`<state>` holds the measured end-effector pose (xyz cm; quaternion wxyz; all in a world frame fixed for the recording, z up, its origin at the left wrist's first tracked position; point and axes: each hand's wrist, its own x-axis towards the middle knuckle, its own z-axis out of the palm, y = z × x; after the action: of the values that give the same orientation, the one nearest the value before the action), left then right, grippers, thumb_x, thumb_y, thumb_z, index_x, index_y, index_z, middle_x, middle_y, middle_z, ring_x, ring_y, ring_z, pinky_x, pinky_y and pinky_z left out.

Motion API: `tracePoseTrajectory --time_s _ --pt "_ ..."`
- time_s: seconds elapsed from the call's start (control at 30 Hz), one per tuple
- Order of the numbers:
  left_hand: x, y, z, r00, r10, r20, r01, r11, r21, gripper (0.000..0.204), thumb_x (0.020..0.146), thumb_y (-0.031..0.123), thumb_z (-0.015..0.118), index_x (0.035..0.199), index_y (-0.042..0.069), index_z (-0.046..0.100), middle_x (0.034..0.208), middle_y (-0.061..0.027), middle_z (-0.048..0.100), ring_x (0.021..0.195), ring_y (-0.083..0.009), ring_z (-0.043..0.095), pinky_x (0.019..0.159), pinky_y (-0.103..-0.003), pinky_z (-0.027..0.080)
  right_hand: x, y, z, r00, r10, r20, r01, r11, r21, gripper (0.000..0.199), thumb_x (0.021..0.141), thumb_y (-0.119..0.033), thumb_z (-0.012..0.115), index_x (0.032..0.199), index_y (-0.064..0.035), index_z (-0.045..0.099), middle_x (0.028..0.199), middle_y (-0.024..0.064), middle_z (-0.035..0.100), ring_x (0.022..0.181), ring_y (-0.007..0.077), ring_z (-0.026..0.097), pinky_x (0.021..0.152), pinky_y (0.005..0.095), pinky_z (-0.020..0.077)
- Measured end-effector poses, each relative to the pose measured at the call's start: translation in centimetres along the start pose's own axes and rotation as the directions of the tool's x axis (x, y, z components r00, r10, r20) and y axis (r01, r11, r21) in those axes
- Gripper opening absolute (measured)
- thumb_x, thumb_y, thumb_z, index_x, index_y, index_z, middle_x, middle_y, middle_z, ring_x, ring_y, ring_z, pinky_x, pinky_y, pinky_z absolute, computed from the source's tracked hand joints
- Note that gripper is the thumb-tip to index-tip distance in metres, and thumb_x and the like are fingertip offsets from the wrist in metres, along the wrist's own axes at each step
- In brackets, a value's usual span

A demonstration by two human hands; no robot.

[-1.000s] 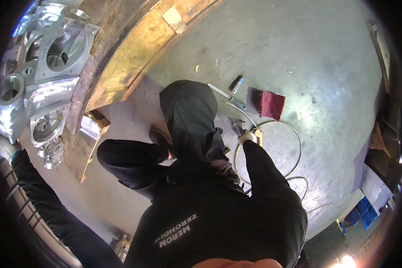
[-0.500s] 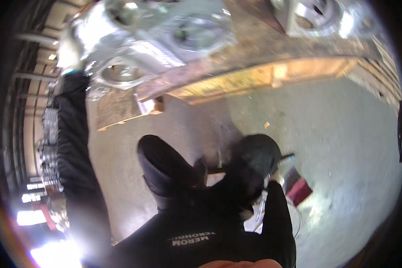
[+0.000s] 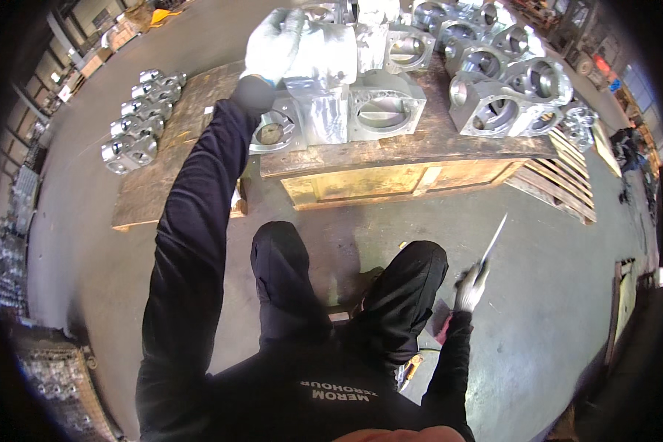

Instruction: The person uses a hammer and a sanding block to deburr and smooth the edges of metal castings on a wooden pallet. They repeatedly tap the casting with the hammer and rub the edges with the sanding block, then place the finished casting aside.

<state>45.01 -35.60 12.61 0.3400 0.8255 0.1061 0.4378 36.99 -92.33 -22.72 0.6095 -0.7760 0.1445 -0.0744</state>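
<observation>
My left hand point(image 3: 275, 46), in a white glove, reaches far forward. Its fingers close on the upper left edge of a shiny silver metal casting point(image 3: 320, 55), though glare blurs their outline. That casting stands among other metal housings with large round bores, such as one housing point(image 3: 381, 110) just to its right. Low on the right, past my knee, my gloved right hand point(image 3: 471, 287) is closed around a thin, pointed silver rod point(image 3: 495, 237). The rod points forward and slightly right, away from the castings.
A wooden workbench point(image 3: 361, 193) carries the housings, with a lower wooden board point(image 3: 136, 199) at its left bearing a row of smaller castings point(image 3: 141, 121). Slatted pallets point(image 3: 556, 184) stand right. Beside my right leg lies a yellow-handled tool point(image 3: 410, 370).
My view has swung left, so the bench appears farther right and sharper. My right hand has moved out from beside my knee, and the rod now shows plainly. My left hand stays at the castings.
</observation>
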Motion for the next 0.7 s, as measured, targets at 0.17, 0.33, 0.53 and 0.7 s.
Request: tracePoseTrajectory --time_s 0.17,0.33,0.53,0.7 --pt "-0.1 0.7 -1.3 0.993 0.096 0.063 -0.095 0.995 -0.024 0.058 0.099 0.05 0.059 0.128 0.0 0.064 0.116 -0.0236 0.071 0.112 -0.037 0.067 0.095 -0.039 0.051 -2.5 -21.5 9.1 0.812 -0.569 0.133 0.525 0.81 0.261 0.051 0.106 -0.016 0.048 0.157 -0.0161 0.041 0.128 0.0096 0.068 0.055 0.0051 0.051 0.05 0.024 0.0489" --pt "0.5 0.6 -2.0 0.985 0.133 0.106 -0.142 0.986 0.084 0.059 0.099 0.054 0.054 0.127 0.003 0.065 0.119 -0.0241 0.07 0.114 -0.0408 0.065 0.097 -0.041 0.05 -4.0 -26.3 22.0 0.648 -0.682 0.339 0.683 0.717 0.139 0.05 0.104 -0.024 0.059 0.152 -0.015 0.048 0.099 0.0148 0.075 0.064 0.0181 0.068 0.062 0.0339 0.0572" --pt "1.1 0.4 -2.4 0.974 0.116 0.196 -0.14 0.984 0.109 0.059 0.1 0.053 0.054 0.127 0.002 0.064 0.116 -0.0239 0.07 0.112 -0.0402 0.066 0.096 -0.041 0.051 -9.5 -23.0 27.2 0.663 -0.67 0.333 0.624 0.741 0.249 0.05 0.105 -0.011 0.05 0.154 -0.0066 0.042 0.13 0.0208 0.065 0.112 0.0231 0.065 0.093 0.0318 0.0516" --pt "3.7 2.7 -3.4 0.918 0.144 0.37 -0.286 0.886 0.365 0.06 0.1 0.056 0.049 0.121 0.002 0.067 0.105 -0.0234 0.072 0.104 -0.041 0.068 0.091 -0.046 0.052 -9.1 -25.4 27.1 0.688 -0.587 0.426 0.666 0.745 -0.049 0.052 0.1 -0.013 0.053 0.152 -0.0095 0.045 0.098 0.0295 0.069 0.092 0.0452 0.07 0.082 0.0451 0.0568"
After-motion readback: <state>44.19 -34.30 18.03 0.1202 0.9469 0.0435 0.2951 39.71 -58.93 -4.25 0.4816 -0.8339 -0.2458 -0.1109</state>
